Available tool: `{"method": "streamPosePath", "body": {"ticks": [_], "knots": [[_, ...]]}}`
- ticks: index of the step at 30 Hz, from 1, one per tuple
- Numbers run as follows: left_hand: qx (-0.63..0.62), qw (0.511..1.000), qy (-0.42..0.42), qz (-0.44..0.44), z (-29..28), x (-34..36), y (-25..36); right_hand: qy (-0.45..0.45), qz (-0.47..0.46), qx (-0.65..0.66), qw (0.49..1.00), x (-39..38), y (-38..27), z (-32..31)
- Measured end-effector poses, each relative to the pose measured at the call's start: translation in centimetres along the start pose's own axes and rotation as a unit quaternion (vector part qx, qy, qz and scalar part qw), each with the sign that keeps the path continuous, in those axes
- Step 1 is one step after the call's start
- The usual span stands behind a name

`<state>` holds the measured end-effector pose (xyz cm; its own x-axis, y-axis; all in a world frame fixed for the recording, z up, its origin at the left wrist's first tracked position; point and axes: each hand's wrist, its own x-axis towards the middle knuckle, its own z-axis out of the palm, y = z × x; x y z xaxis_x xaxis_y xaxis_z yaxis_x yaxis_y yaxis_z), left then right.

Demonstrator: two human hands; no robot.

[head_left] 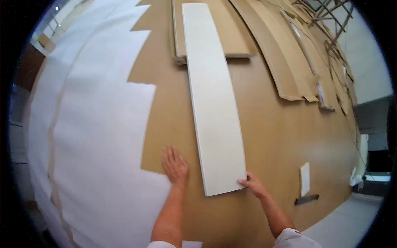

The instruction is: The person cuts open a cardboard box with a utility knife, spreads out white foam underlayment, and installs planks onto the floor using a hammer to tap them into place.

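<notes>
A long, narrow cream-white board (215, 103) lies lengthwise in front of me, its near end toward me. My right hand (253, 184) grips the near right corner, with the thumb on top and the fingers hidden underneath. To the left of the board, my left hand (175, 164) is held flat with fingers stretched out and holds nothing. It is over the brown surface (165, 124), close to the stepped edge of the white sheet (103, 144). The board's far end rests on a stack of cardboard-coloured panels (237, 41).
More long brown cardboard pieces (277, 53) lie at the far right, with a frame of thin brown bars (333, 20) beyond. Nearer on the right are a small white block (304, 180) and a dark strip (307, 200). Pale floor (347, 219) shows past the surface's right edge.
</notes>
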<state>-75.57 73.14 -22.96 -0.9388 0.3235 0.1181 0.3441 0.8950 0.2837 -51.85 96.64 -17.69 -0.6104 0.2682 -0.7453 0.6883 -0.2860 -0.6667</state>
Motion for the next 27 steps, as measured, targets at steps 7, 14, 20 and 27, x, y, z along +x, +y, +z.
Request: {"method": "streamPosePath", "body": {"ticks": [7, 14, 20, 27], "knots": [[0.041, 0.987, 0.122, 0.093, 1.0, -0.1, -3.8, -0.123, 0.021, -0.07, 0.99, -15.1, 9.9, 7.1], [-0.573, 0.74, -0.242, -0.255, -5.9, -7.5, -2.1, -0.13, 0.052, -0.035, 0.99, -30.4, 17.5, 13.0], [-0.402, 0.9, -0.074, -0.148, -22.3, -18.2, -0.4, -0.144, 0.006, -0.161, 0.976, -38.8, 23.6, 21.5], [-0.335, 0.923, 0.013, -0.187, -42.4, -41.6, -4.6, -0.266, -0.143, -0.148, 0.942, -32.7, 18.5, 19.8]]}}
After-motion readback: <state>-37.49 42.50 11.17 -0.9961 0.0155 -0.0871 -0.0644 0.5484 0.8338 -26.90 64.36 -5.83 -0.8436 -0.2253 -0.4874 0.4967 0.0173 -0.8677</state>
